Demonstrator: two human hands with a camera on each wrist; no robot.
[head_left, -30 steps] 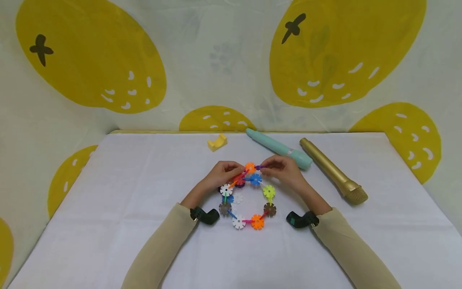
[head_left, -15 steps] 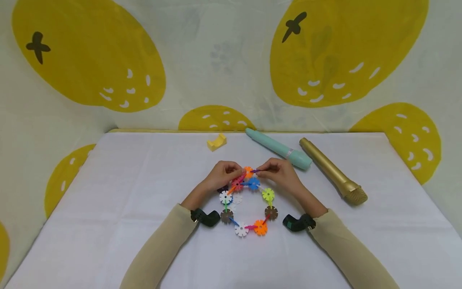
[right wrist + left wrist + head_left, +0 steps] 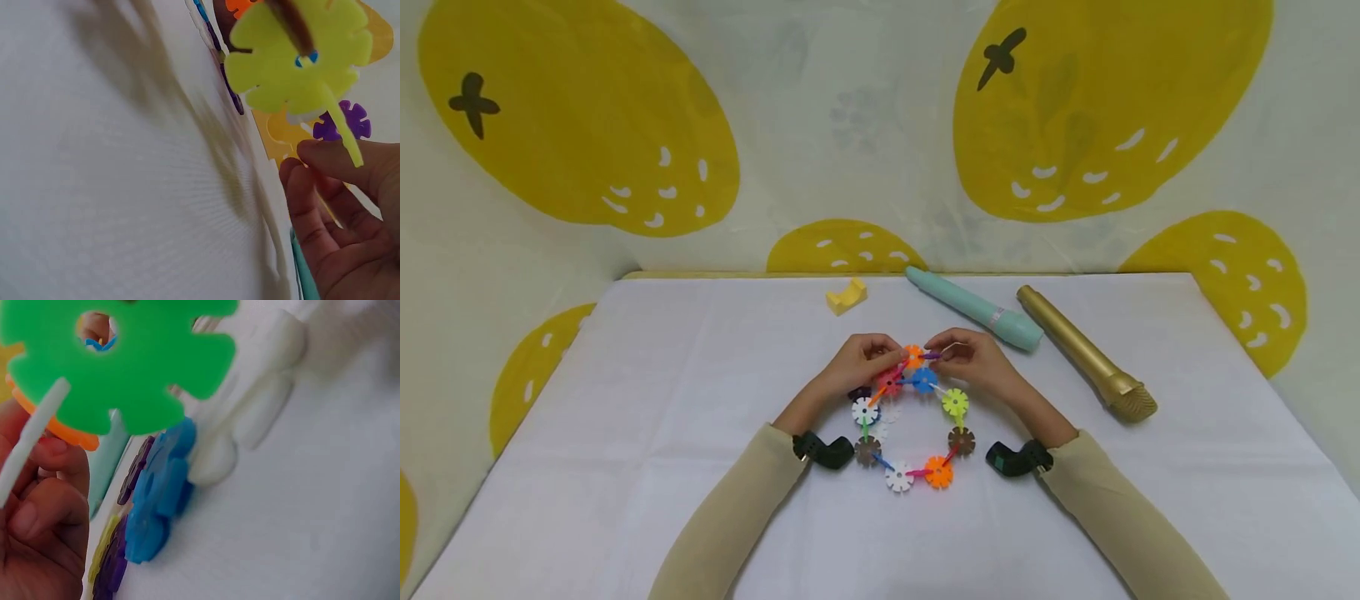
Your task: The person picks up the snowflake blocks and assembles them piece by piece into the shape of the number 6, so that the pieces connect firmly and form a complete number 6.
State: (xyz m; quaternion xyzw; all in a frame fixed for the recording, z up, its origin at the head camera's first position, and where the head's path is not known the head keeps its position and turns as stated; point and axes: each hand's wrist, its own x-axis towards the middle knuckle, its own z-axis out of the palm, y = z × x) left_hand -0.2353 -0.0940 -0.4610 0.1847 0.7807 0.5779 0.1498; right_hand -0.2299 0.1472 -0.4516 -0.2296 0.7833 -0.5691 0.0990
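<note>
A ring of coloured, notched plastic snowflake discs hangs between the hands, with an orange disc point(image 3: 938, 472) at its near side. The left hand point(image 3: 867, 360) pinches the far left part of the ring, by a red disc point(image 3: 890, 383) and another orange disc point(image 3: 913, 357). Beside that orange disc, the right hand point(image 3: 973, 358) has thumb and finger at a purple disc point(image 3: 342, 122); the thumb partly covers its lower edge in the right wrist view. A green disc point(image 3: 150, 362) looms in the left wrist view, a lime disc point(image 3: 300, 56) in the right wrist view.
Behind the hands lie a mint microphone-shaped stick point(image 3: 973, 308) and, to its right, a gold microphone point(image 3: 1086, 352). A small yellow cradle-shaped block point(image 3: 847, 297) stands at the back. Loose blue discs point(image 3: 159, 487) lie on the white tablecloth point(image 3: 587, 467), near white ones.
The ring first came a little nearer to the body, its near side lower in view. The right hand's finger has since lifted slightly at the purple disc. The left hand keeps its pinch.
</note>
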